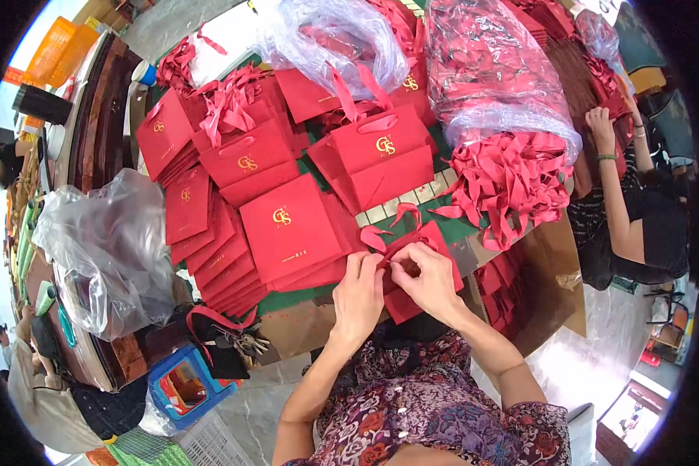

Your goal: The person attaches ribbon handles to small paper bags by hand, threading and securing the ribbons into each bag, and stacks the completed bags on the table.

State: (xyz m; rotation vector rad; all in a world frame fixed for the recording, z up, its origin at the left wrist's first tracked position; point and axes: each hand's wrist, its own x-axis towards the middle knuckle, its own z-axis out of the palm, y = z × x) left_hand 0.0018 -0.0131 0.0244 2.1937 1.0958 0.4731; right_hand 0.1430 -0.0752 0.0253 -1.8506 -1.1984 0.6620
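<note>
At the table's near edge, a red paper gift bag (403, 307) is between my two hands, with a loop of red ribbon (374, 237) rising from its top. My left hand (358, 293) has its fingers closed at the bag's upper left edge. Beside it, my right hand (429, 283) pinches with thumb and forefinger at the bag's top edge. What exactly lies between the fingertips is partly hidden. Just left of my hands is a fanned stack of red bags (295, 229) with gold lettering. Another printed bag (384, 155) with ribbon handles lies beyond them.
A clear plastic sack (493, 70) of red bags spills ribbons (509, 182) at the right. More bag stacks (186, 206) fill the left. A carton (532, 287) with red bags stands below right. Keys (245, 342) lie near the front edge. A co-worker's arm (613, 186) reaches in at right.
</note>
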